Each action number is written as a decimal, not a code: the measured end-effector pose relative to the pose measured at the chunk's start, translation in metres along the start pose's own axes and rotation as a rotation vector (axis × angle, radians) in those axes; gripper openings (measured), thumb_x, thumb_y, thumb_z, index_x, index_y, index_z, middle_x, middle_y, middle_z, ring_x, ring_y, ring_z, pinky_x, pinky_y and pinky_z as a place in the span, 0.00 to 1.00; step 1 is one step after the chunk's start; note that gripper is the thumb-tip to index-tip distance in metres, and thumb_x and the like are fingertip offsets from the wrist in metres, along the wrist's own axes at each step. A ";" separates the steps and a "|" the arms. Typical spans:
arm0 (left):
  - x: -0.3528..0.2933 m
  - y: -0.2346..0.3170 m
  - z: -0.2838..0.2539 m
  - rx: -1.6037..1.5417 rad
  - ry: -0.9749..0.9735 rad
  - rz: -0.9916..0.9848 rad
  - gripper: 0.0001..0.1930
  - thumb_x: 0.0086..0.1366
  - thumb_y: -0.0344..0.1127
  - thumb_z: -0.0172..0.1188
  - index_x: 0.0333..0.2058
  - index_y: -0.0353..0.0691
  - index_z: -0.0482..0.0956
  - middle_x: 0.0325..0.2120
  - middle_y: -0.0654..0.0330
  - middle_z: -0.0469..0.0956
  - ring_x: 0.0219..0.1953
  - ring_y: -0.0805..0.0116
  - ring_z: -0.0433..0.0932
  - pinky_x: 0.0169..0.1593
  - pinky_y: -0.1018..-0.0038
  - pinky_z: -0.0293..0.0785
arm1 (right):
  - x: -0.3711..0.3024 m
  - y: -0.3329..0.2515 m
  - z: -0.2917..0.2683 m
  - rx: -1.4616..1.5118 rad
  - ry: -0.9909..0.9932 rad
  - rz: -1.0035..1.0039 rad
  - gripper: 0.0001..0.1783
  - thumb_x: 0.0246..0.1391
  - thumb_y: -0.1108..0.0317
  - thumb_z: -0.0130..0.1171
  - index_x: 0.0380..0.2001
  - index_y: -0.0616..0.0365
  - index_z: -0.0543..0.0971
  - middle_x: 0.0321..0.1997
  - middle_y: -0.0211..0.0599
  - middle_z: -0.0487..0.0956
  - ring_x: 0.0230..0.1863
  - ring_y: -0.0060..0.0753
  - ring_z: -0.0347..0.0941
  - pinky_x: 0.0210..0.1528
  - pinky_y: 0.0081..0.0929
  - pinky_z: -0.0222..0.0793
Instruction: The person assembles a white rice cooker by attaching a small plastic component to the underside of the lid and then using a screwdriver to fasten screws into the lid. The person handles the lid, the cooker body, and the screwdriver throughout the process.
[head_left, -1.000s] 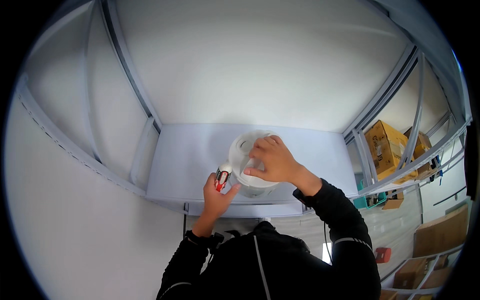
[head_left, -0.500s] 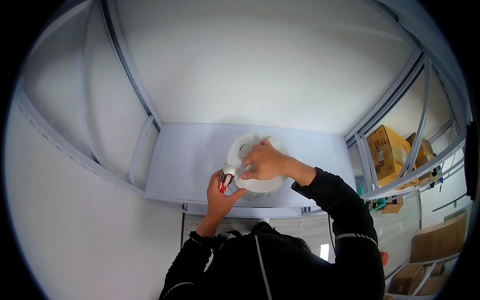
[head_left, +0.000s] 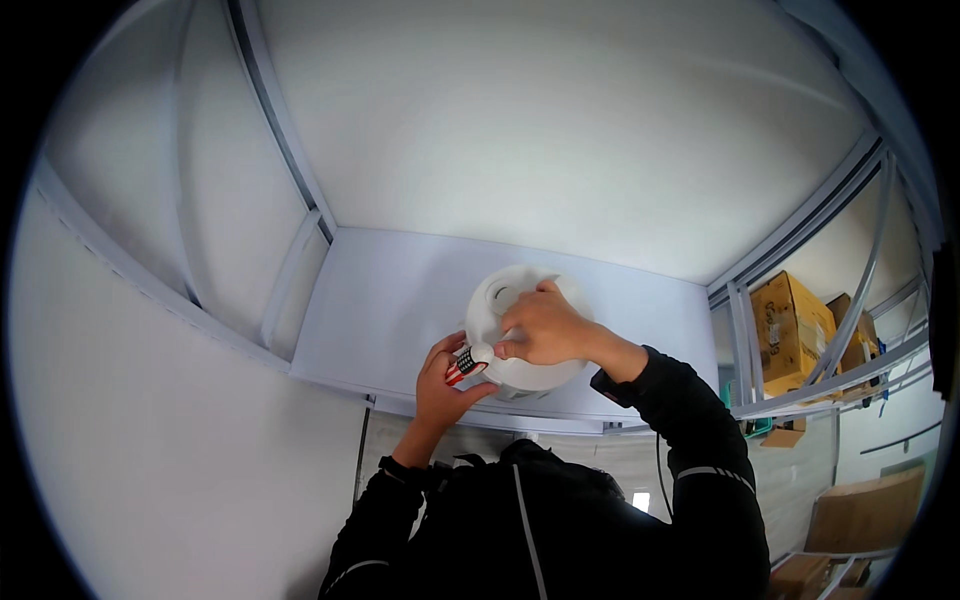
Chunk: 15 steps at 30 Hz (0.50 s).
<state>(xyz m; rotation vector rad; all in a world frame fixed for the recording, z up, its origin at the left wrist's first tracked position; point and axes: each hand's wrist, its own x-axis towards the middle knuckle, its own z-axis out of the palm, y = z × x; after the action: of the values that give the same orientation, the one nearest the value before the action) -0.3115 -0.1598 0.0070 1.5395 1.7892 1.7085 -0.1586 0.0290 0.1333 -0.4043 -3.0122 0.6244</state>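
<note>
A round white tub-like thing (head_left: 545, 375) stands near the front edge of the pale table (head_left: 385, 290), with a small ring-shaped recess showing on its top at the far left. My left hand (head_left: 440, 393) is closed around a small bottle (head_left: 467, 365) with a red, black and white label and a white rounded top. It is tilted, its top toward the white tub. Over the tub, my right hand (head_left: 548, 328) has its fingers curled and its thumb close to the bottle's top. What lies under its fingers is hidden.
A pale wall (head_left: 560, 130) rises behind the table. Metal frame posts (head_left: 285, 120) flank it on both sides. At the right, yellow-brown cardboard boxes (head_left: 790, 330) sit on a rack, and more brown cartons (head_left: 865, 510) stand lower down.
The bottle has tipped toward the right, its top now near my right thumb. The whole scene has shifted slightly to the right with the camera. My right hand stays over the tub.
</note>
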 end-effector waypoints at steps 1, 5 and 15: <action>0.001 0.001 0.000 -0.007 -0.001 -0.006 0.31 0.42 0.44 0.89 0.36 0.35 0.77 0.59 0.46 0.80 0.59 0.51 0.82 0.57 0.61 0.81 | 0.000 0.000 -0.001 0.001 -0.005 0.003 0.22 0.54 0.41 0.73 0.33 0.49 0.89 0.33 0.38 0.84 0.45 0.43 0.78 0.58 0.42 0.57; 0.002 -0.004 -0.001 0.010 0.011 0.007 0.33 0.41 0.46 0.90 0.37 0.35 0.78 0.59 0.47 0.80 0.58 0.51 0.82 0.56 0.61 0.81 | 0.001 -0.003 -0.007 0.037 -0.001 0.014 0.21 0.55 0.42 0.73 0.33 0.50 0.90 0.34 0.39 0.84 0.46 0.44 0.78 0.59 0.43 0.58; -0.001 -0.006 -0.002 -0.023 0.011 -0.048 0.35 0.42 0.47 0.90 0.40 0.34 0.78 0.59 0.47 0.79 0.58 0.51 0.82 0.56 0.61 0.81 | -0.004 0.007 -0.040 0.258 0.034 0.021 0.17 0.60 0.49 0.74 0.35 0.51 0.88 0.35 0.39 0.84 0.45 0.42 0.76 0.59 0.39 0.63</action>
<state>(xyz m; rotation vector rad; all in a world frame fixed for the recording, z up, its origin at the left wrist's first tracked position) -0.3158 -0.1603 0.0028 1.4693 1.7905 1.7125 -0.1491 0.0494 0.1678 -0.4265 -2.8466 0.9816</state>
